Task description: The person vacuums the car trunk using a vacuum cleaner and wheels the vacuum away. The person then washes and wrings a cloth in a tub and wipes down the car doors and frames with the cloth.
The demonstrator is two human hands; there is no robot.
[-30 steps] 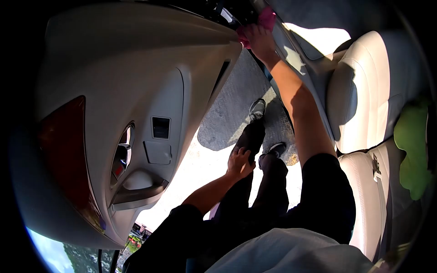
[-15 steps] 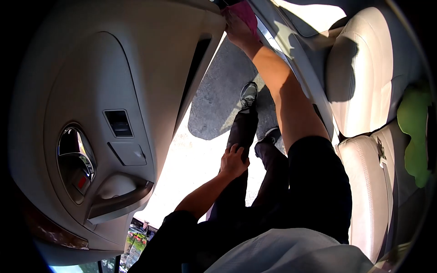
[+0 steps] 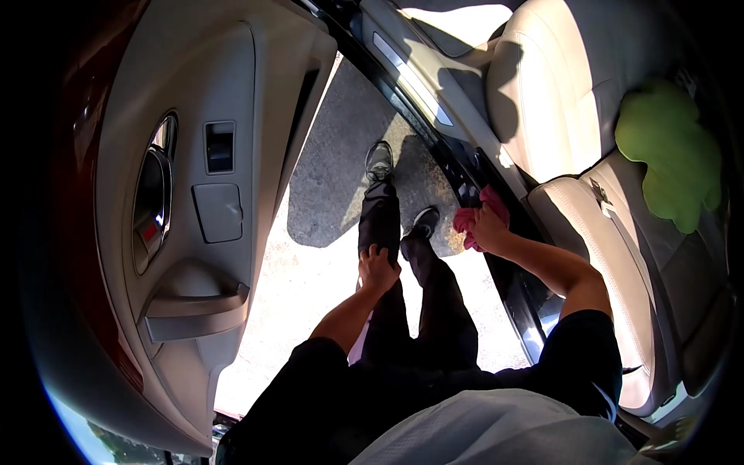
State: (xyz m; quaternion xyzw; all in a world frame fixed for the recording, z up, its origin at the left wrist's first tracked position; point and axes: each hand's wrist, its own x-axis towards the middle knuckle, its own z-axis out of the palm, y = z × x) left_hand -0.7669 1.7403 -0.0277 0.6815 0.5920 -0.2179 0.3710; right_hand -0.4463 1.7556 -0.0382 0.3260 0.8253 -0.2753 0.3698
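My right hand (image 3: 488, 229) is closed around a bunched dark-pink cloth (image 3: 468, 222), pressed to the glossy dark door sill (image 3: 457, 167) of a car. Part of the cloth shows on both sides of my fingers. My left hand (image 3: 378, 269) rests on the knee of my dark trousers (image 3: 380, 221), fingers apart and bent over it, holding nothing. To the left of that hand stands the opened beige car door (image 3: 225, 287) with its pull handle (image 3: 198, 314) and window switch (image 3: 220, 147).
A beige leather seat (image 3: 597, 263) lies to the right, with a green cushion-like thing (image 3: 666, 155) on it. A metal sill plate (image 3: 411, 77) runs along the upper doorway. My shoes (image 3: 380, 161) stand on the sunlit and shaded pavement (image 3: 325, 178) between door and sill.
My right hand has come back from the far top end of the doorway with the cloth, down along the sill towards me. My left hand stays on the knee. The view has shifted right.
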